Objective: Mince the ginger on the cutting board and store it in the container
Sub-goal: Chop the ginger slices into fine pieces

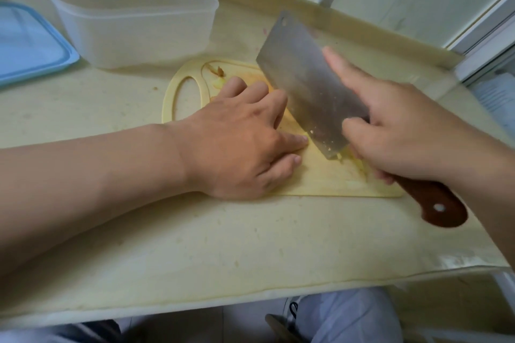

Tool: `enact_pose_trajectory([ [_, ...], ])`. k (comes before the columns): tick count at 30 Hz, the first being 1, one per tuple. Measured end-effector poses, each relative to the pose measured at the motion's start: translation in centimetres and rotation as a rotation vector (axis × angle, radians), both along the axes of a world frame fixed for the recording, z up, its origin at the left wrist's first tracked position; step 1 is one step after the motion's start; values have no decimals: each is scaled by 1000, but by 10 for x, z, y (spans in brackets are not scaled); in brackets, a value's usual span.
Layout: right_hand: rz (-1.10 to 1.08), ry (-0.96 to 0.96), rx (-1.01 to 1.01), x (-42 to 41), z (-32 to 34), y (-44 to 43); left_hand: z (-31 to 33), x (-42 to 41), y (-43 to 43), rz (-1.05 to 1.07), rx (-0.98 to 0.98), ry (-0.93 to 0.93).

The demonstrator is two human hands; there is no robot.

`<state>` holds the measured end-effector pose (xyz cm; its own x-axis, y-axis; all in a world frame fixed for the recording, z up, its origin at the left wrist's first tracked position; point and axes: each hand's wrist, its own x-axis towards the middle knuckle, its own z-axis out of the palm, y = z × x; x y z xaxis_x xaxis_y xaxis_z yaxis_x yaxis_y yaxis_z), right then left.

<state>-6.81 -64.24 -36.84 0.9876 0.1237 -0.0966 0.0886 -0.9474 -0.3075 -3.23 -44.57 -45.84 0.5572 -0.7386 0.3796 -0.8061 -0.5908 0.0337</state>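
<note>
Ginger beside right grip (under cleaver).

Soft, diffuse daylight lights the scene, fairly dim and yellow-green in cast, brightest at the upper right. Shadows are faint: a weak one lies beneath the left hand on the cutting board. The cleaver blade carries a dull, smeared sheen. Detail is soft throughout, and the counter edges bow toward the corners.

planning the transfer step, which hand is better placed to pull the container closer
Left. The left hand rests on the cutting board, nearer the container, with no tool; the right hand grips the cleaver.
</note>
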Motion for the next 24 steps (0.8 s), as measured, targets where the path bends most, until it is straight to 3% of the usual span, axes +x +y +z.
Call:
enact_pose_trajectory([
  [5, 25, -11, -28, 23, 0, 17, 0, 1, 0, -5, -5, -9],
  [11, -69, -4, 76, -23, -3, -7, -2, 1, 1, 6, -5, -17],
  [17, 24, 54, -57, 1, 5, 2, 0, 0, 0, 7, 14, -5],
  [24, -50, -191, 131, -9, -23, -5, -1, 0, 1, 5, 8, -12],
])
